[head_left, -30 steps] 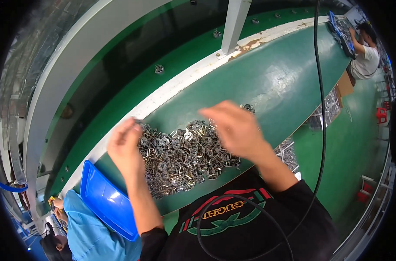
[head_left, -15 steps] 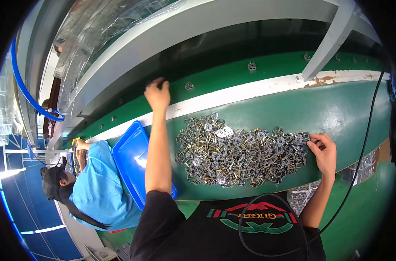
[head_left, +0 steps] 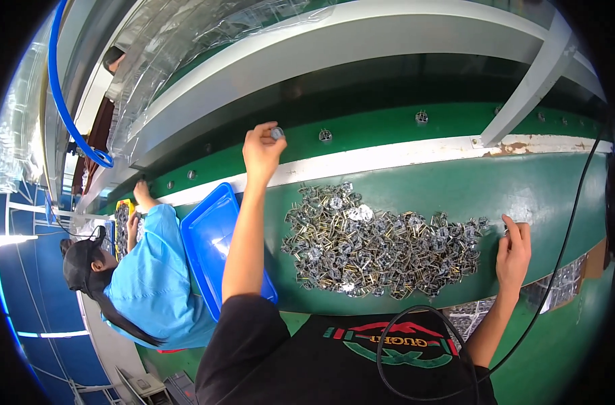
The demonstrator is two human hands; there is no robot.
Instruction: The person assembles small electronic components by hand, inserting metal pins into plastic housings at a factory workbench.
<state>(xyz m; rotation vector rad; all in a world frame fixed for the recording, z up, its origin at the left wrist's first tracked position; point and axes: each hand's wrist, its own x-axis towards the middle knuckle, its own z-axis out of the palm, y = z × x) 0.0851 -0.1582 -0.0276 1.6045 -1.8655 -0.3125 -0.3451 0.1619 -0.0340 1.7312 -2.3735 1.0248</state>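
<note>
1. Far left, a co-worker in a blue top [head_left: 162, 246] sits beside a yellow tray [head_left: 122, 203], one arm stretched to the green strip [head_left: 368, 125].
2. Next comes a blue tray [head_left: 203, 233], tilted in view; the left forearm [head_left: 245, 239] passes over its right edge, between it and the pile.
3. The left hand [head_left: 261, 155] is above the strip, beyond the white rail [head_left: 388, 155], thumb and fingers pinched on one small round part [head_left: 276, 133].
4. Right of that hand, a lone part [head_left: 325, 136] sits on the strip, well apart from another [head_left: 421, 117].
5. The pile of pronged parts [head_left: 382, 253] lies on the green bench between the arms, its long axis running left to right; the rail separates it from the strip.
6. The right hand [head_left: 515, 251] is the nearer one, just beside the pile's right end, fingers curved toward the thumb (something grey shows there, but I cannot tell whether it is gripped).
7. Rightmost, a black cable [head_left: 569, 223] hangs past that hand, apart from it.
</note>
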